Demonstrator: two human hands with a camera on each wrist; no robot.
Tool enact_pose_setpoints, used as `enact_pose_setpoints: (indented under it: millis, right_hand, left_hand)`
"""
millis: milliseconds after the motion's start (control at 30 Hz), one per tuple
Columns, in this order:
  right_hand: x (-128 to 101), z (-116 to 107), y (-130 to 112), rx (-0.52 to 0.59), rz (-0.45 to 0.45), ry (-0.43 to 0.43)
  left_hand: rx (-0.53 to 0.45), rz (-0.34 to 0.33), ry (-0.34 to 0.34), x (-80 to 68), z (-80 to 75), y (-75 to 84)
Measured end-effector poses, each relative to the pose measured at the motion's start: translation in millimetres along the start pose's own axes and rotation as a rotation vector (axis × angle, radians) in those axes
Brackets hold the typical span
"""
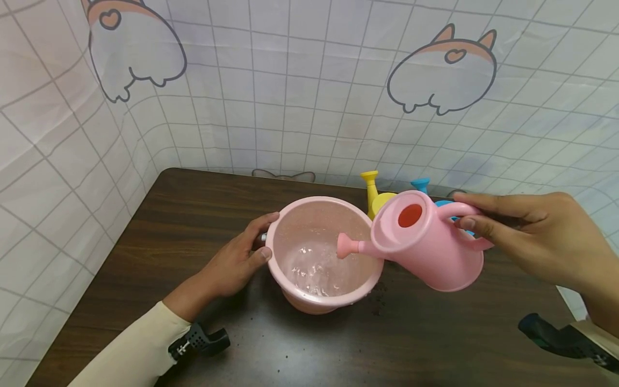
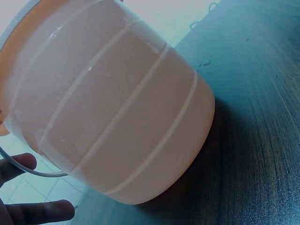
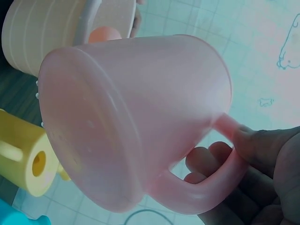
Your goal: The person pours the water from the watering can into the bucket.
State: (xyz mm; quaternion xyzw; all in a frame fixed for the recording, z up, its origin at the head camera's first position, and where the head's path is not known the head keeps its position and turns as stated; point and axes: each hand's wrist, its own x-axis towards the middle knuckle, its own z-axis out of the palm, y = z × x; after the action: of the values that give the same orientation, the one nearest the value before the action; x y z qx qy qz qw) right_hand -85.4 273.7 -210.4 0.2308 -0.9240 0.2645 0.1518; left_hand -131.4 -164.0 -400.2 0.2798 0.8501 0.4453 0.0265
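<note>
My right hand (image 1: pixel 537 231) grips the handle of a pink watering can (image 1: pixel 442 252), thumb and fingers curled round it. The can is tilted to the left, its sprinkler head (image 1: pixel 345 246) over a pink bucket (image 1: pixel 324 200). Rippled water (image 1: pixel 314 263) shows inside the bucket. At the bucket's left rim, my left hand (image 1: pixel 237 258) touches it with thumb and forefinger spread on either side of the handle joint. In the left wrist view, two straight fingers (image 2: pixel 42 212) appear by the thin bucket handle (image 2: pixel 33 171). The right wrist view shows the can's base (image 3: pixel 84 136).
Behind the pink can stand a yellow watering can (image 1: pixel 383 204) and a blue one (image 1: pixel 420 185), partly hidden. Water drops lie on the dark wooden table (image 1: pixel 159 242). A patterned tile-print sheet (image 1: pixel 300 80) hangs behind the table and along its left side.
</note>
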Motion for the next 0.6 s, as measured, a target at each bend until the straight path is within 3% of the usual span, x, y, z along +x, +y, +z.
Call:
enact_pose_setpoints:
  millis: [600]
  right_hand:
    - [-0.6,-0.2,0.0,0.035,0.043,-0.019]
  left_hand:
    - [-0.004,0.023,-0.004,-0.1,-0.3,-2.0]
